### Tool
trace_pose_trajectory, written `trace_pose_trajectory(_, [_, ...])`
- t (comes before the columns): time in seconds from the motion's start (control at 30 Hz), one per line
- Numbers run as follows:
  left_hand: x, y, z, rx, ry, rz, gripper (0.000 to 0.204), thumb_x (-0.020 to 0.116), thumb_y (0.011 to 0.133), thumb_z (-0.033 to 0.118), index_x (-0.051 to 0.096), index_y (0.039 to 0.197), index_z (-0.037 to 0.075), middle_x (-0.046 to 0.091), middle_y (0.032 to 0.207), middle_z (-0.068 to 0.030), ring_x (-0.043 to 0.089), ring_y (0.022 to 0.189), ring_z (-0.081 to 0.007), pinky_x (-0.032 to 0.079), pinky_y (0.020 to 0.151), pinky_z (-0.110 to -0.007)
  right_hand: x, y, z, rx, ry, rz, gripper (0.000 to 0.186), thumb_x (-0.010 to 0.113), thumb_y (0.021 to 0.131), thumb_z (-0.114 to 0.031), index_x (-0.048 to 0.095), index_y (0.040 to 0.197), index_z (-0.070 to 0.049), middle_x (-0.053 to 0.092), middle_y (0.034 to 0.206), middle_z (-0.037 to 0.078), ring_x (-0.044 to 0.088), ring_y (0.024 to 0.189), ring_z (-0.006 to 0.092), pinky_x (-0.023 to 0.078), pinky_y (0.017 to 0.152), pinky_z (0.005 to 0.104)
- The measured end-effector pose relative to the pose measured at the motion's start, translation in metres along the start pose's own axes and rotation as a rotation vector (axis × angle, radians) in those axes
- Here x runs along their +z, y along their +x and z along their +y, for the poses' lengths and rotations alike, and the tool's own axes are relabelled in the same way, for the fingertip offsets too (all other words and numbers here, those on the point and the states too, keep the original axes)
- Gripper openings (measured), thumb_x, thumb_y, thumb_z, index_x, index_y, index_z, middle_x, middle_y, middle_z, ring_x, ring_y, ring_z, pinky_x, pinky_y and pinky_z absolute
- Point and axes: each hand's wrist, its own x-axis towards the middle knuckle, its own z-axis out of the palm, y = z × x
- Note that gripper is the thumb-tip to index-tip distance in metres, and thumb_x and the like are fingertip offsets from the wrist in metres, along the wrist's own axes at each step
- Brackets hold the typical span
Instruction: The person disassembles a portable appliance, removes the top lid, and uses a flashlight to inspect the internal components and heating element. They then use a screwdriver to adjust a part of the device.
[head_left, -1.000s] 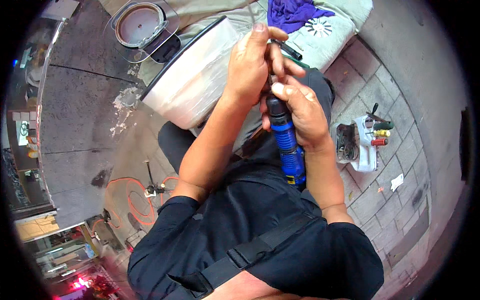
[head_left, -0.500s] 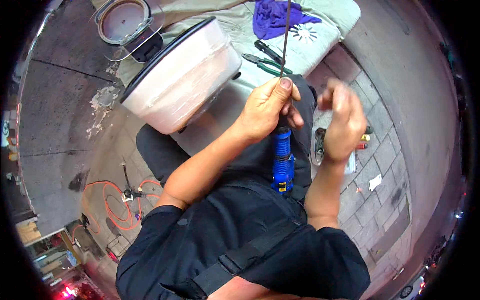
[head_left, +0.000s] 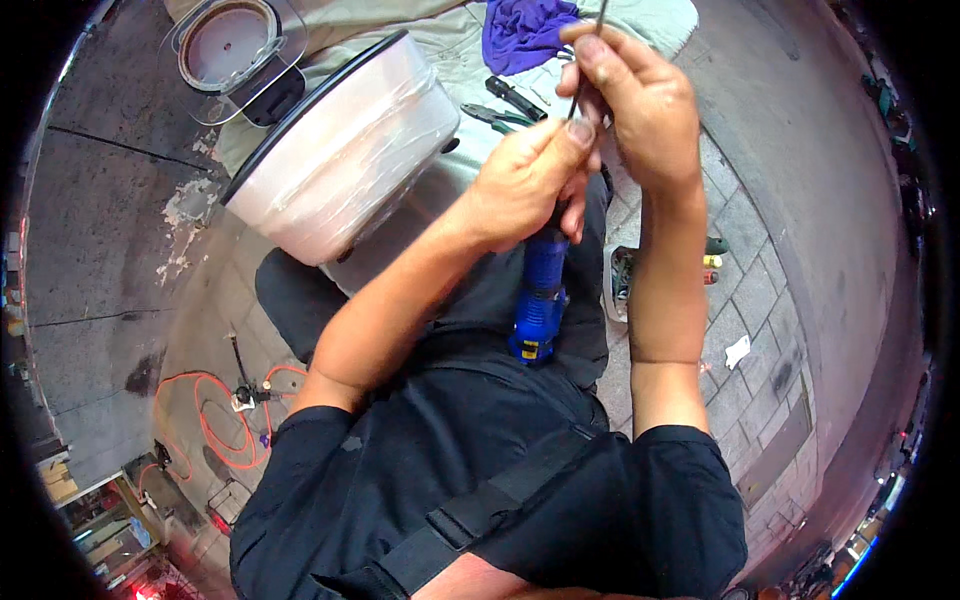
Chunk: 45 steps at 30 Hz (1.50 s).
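Note:
A thin dark rod (head_left: 576,100) rises from the thumb and fingers of my left hand (head_left: 525,185), which is closed around it. My right hand (head_left: 650,115) pinches the same rod higher up, between thumb and fingers. Below my left hand, a blue ribbed tool with a cylindrical body (head_left: 540,290) stands over my lap. Its upper end is behind my left fingers, so I cannot tell whether the rod joins it. Just beyond the hands, pliers with green handles (head_left: 488,116) and a black cylindrical tool (head_left: 515,98) lie on the pale padded cloth (head_left: 340,25).
Left of my hands a whitish, film-wrapped tub with a black rim (head_left: 340,150) is tilted. A purple cloth (head_left: 518,42) lies beyond. An appliance with a round opening (head_left: 228,45) is far left. Orange hose (head_left: 205,425) coils on the floor; a small tool tray (head_left: 617,285) sits right.
My right hand has moved up and left from beside the lap and now grips the rod above my left hand. The rod and blue tool lean more to the right at the top.

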Motion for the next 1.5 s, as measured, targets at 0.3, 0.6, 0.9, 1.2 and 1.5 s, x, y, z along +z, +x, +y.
trace_pose_trajectory(0.3, [0.009,-0.024,-0.050,-0.179,-0.565,-0.109,0.035,0.039,0.109,0.041,0.049,0.125,0.012,0.064,0.084,-0.0177,0.065,0.071,-0.0321,0.056,0.064,-0.044,-0.032,-0.009,0.011,0.090,0.161,-0.030,0.028,0.063,0.105,-0.022,0.069,0.119,0.002,0.069,0.081,0.004,0.058,0.057,0.0047,0.048,0.049,0.0204])
trace_pose_trajectory(0.6, [0.012,-0.022,-0.041,-0.164,-0.620,-0.162,0.028,0.047,0.107,0.037,0.052,0.120,0.013,0.066,0.084,-0.0152,0.067,0.068,-0.0285,0.056,0.062,-0.041,-0.032,-0.011,0.009,0.064,0.235,-0.045,0.027,0.063,0.105,-0.020,0.069,0.120,0.002,0.069,0.080,0.005,0.058,0.057,0.0059,0.049,0.049,0.0220])
trace_pose_trajectory(0.9, [0.007,-0.022,-0.052,-0.167,-0.582,-0.111,0.027,0.051,0.102,0.034,0.053,0.114,0.010,0.065,0.088,-0.0191,0.070,0.069,-0.0342,0.059,0.061,-0.044,-0.020,-0.017,-0.001,0.076,-0.048,-0.016,0.027,0.064,0.104,-0.020,0.071,0.116,0.003,0.070,0.080,0.004,0.057,0.057,0.0055,0.047,0.051,0.0212])
trace_pose_trajectory(1.2, [0.020,-0.032,-0.061,-0.180,-0.504,-0.119,0.025,0.051,0.103,0.031,0.051,0.115,0.009,0.065,0.089,-0.0174,0.068,0.067,-0.0305,0.058,0.060,-0.043,-0.027,-0.053,0.012,0.077,-0.048,0.193,0.027,0.063,0.105,-0.021,0.072,0.118,0.000,0.068,0.075,0.002,0.057,0.056,0.0054,0.046,0.052,0.0218])
trace_pose_trajectory(1.5, [0.016,-0.033,-0.069,-0.193,-0.477,-0.069,0.026,0.050,0.105,0.032,0.050,0.117,0.009,0.065,0.088,-0.0160,0.068,0.065,-0.0285,0.059,0.058,-0.041,-0.036,-0.056,0.023,-0.015,-0.003,0.090,0.028,0.060,0.107,-0.022,0.070,0.119,0.001,0.069,0.076,0.003,0.061,0.065,0.0089,0.049,0.061,0.0224])
